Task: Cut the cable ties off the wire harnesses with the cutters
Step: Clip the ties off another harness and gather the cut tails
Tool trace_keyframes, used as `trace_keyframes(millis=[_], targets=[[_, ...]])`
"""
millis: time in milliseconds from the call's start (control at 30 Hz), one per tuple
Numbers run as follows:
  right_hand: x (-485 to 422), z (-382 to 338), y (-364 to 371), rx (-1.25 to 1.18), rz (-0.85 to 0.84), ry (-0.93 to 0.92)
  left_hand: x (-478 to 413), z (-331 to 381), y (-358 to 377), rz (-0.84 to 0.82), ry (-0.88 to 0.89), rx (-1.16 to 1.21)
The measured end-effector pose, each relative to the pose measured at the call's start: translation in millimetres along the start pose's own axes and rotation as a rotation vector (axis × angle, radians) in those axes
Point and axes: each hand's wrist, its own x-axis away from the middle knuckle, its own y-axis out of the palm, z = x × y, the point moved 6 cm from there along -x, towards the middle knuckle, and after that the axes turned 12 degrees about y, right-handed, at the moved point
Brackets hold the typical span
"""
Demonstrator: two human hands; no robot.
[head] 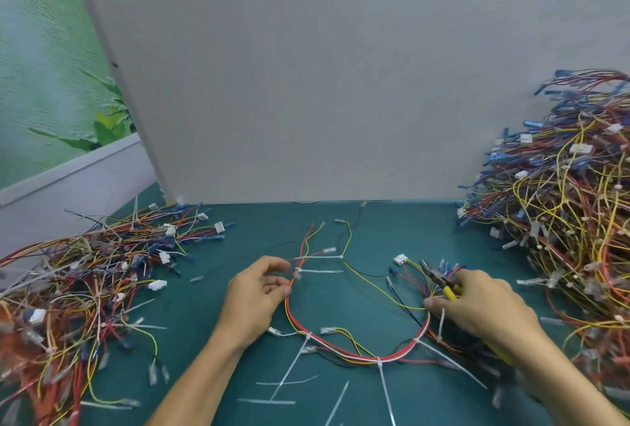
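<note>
Centre frame: a wire harness (358,355) of red, yellow and black leads lies looped on a green mat (218,340), held at both ends. The left hand (254,292) pinches the wires between thumb and fingertips just below one white tie. The right hand (477,303), right of centre, is curled around the yellow-handled cutters (439,280), whose tips point toward the upper left, clear of any tie. Several cable ties (379,361) with long tails are fastened along the loop, so this harness looks barely begun. Loose tie strips (266,401) lie at lower centre. A tall heap (562,204) of harnesses at the right edge, ties visible among them, likely awaits cutting. A flatter heap (85,272) at left may be finished work.
</note>
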Motion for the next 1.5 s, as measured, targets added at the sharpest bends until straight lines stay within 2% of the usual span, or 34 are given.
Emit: trace_keyframes(millis=[233,400,533,800,1000,1167,1300,1500], targets=[[-1.4,0.9,1.2,0.004,-0.008,0.003,-4.6,5.9,2.6,-0.099,0.137,-0.267],[1.3,-0.3,0.4,-0.011,-0.012,-0.004,-3.5,6.6,2.6,-0.102,0.160,-0.279],[0.9,-0.8,-3.1,-0.076,-0.083,-0.035,-3.1,8.5,1.9,-0.103,0.181,-0.277],[-2.8,5.3,-25.0,-0.398,-0.255,-0.085,-1.0,16.4,-1.8,-0.050,0.278,-0.305],[-9.1,14.2,-47.1,-0.440,-0.171,-0.075,1.0,24.0,-5.2,-0.006,0.340,-0.369],[-7.8,17.0,-48.6,-0.495,-0.182,-0.052,4.3,44.0,0.4,0.010,0.418,-0.397],[-7.5,16.1,-52.3,-0.602,-0.178,-0.034,10.6,73.6,15.4,-0.041,0.505,-0.371],[-8.9,21.9,-53.6,-0.552,-0.141,-0.055,21.2,109.2,60.9,-0.231,0.585,-0.289]])
